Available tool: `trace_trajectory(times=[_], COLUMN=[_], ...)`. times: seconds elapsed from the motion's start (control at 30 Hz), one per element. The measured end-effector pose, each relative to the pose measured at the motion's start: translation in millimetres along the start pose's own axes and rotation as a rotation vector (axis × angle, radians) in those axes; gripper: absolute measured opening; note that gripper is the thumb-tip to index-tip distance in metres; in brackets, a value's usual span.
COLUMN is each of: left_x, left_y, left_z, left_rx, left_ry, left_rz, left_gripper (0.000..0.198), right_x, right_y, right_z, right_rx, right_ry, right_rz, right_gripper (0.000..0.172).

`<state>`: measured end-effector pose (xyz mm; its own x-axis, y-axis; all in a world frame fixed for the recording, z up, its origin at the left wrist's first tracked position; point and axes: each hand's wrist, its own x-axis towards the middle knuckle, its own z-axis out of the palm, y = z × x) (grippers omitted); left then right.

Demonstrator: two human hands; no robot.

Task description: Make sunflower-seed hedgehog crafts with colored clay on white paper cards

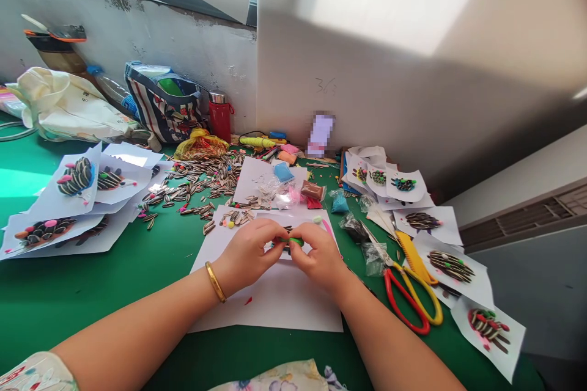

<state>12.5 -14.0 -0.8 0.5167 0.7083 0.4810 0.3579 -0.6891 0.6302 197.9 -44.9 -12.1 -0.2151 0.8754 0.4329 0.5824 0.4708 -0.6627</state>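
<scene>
My left hand (250,252), with a gold bangle at the wrist, and my right hand (321,259) meet over white paper (266,302). Between their pinched fingertips is a small piece of green modelling clay (298,242). Both hands appear to grip it. Behind the fingers lies a smaller white sheet with dark seeds on it, mostly hidden by my hands. Just left of them, loose sunflower seeds (237,217) and a yellow clay ball (230,225) rest on the paper. A tiny red scrap (248,301) lies nearer to me.
Sunflower seeds (206,171) are heaped at the back. Seed-and-clay pictures (76,177) are stacked left; more (452,266) line the right edge. Red-handled scissors (408,299) and yellow-handled scissors (431,302) lie right, near clay packets (339,201). A red flask (221,116) and striped bag (162,104) stand behind.
</scene>
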Motion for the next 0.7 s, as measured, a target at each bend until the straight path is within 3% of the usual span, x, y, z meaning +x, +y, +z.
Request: trace_trajectory(times=[0.2, 0.43, 0.7], left_x=[-1, -1, -1], left_y=[-4, -11, -7], left_z=[-0.8, 0.0, -3.6], left_rx=[0.051, 0.165, 0.311], left_ry=[-0.033, 0.029, -0.018], left_rz=[0.072, 0.279, 0.333], left_gripper=[0.013, 0.025, 0.014], right_x=[1, 2, 2], right_y=[-1, -4, -6], right_z=[0, 0, -2], right_rx=[0.018, 0.053, 0.157], right_ry=[-0.004, -0.033, -0.082], right_rz=[0.021, 0.067, 0.145], right_gripper=[0.017, 0.015, 0.017])
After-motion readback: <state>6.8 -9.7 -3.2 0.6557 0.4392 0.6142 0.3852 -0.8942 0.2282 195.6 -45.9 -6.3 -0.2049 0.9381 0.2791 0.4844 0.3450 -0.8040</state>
